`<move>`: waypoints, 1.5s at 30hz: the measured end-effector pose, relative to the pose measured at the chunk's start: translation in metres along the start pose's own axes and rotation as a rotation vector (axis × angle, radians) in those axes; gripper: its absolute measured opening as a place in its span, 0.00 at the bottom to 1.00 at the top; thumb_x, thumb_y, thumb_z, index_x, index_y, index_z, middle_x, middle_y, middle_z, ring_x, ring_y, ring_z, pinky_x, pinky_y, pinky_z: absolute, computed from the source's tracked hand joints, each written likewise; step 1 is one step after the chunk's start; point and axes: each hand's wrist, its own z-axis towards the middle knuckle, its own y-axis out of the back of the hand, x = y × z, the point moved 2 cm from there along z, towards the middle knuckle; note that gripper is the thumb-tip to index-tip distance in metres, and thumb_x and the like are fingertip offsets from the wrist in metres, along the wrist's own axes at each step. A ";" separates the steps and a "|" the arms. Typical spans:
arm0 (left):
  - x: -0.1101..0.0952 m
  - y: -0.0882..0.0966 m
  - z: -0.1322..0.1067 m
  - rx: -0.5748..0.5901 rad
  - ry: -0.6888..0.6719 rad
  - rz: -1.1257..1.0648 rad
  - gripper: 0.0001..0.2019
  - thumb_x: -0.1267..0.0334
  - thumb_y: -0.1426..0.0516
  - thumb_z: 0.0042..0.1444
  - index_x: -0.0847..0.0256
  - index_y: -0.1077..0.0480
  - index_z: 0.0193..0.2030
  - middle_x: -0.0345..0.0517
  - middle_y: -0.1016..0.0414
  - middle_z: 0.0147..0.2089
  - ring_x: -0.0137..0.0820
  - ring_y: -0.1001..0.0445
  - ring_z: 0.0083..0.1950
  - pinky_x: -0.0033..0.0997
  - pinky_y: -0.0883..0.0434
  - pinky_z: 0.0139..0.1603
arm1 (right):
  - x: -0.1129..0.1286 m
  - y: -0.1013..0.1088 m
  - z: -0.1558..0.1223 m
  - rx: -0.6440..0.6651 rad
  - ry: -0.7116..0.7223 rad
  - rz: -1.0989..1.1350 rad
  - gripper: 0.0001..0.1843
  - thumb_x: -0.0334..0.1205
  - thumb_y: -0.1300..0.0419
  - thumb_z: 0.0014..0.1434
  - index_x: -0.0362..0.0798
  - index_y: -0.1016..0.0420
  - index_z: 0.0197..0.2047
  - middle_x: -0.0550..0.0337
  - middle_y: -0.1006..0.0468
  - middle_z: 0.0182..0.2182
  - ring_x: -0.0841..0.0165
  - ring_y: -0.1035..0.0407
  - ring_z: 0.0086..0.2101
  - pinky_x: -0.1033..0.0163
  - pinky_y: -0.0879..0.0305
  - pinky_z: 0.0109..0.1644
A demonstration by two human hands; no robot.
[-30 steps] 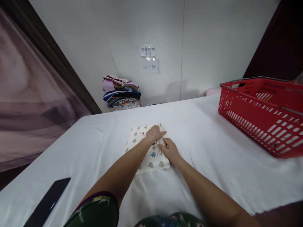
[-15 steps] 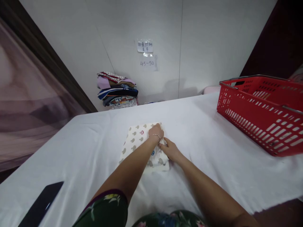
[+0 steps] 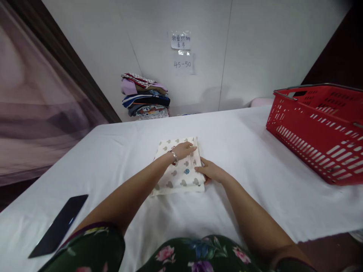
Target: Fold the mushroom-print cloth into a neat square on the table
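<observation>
A folded cream cloth [image 3: 177, 177] printed with grey mushroom shapes and a blue one lies on the white-covered table [image 3: 232, 151]. My left hand [image 3: 183, 150], with a bracelet at the wrist, rests on top of it near the upper right, fingers stretched out. At the cloth's right edge is my right hand [image 3: 210, 170], its thumb on top and its other fingers partly hidden at the side and beneath, pinching the layers.
On the right stands a red plastic basket [image 3: 314, 139] with metal handles. A stack of folded clothes [image 3: 146, 96] sits behind the table's far edge by the wall. To the lower left lies a flat dark device [image 3: 58, 226]. A pinkish curtain [image 3: 42, 105] hangs at left.
My left hand has turned and flattened, its fingers now pointing right across the cloth. My right hand still grips the right edge. The view has shifted slightly.
</observation>
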 end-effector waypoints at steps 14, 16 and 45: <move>0.022 -0.049 -0.112 -0.188 -0.469 0.478 0.21 0.63 0.47 0.55 0.57 0.38 0.56 0.48 0.33 0.57 0.37 0.36 0.57 0.40 0.38 0.57 | -0.007 0.014 -0.001 0.028 -0.038 0.013 0.36 0.58 0.44 0.54 0.51 0.45 0.61 0.58 0.24 0.24 0.67 0.30 0.20 0.63 0.31 0.21; 0.023 -0.047 -0.109 -0.206 -0.396 0.480 0.18 0.66 0.51 0.57 0.56 0.37 0.55 0.46 0.30 0.54 0.35 0.33 0.54 0.37 0.36 0.54 | -0.007 0.020 -0.004 -0.023 -0.073 -0.047 0.34 0.58 0.45 0.55 0.48 0.43 0.59 0.56 0.23 0.23 0.67 0.29 0.20 0.64 0.32 0.20; 0.019 -0.077 -0.124 -0.325 -0.555 0.620 0.20 0.72 0.49 0.51 0.60 0.37 0.52 0.51 0.31 0.52 0.39 0.34 0.53 0.41 0.37 0.51 | -0.012 0.030 -0.007 -0.018 0.028 -0.285 0.08 0.39 0.46 0.49 0.45 0.29 0.32 0.58 0.24 0.24 0.71 0.31 0.21 0.68 0.36 0.21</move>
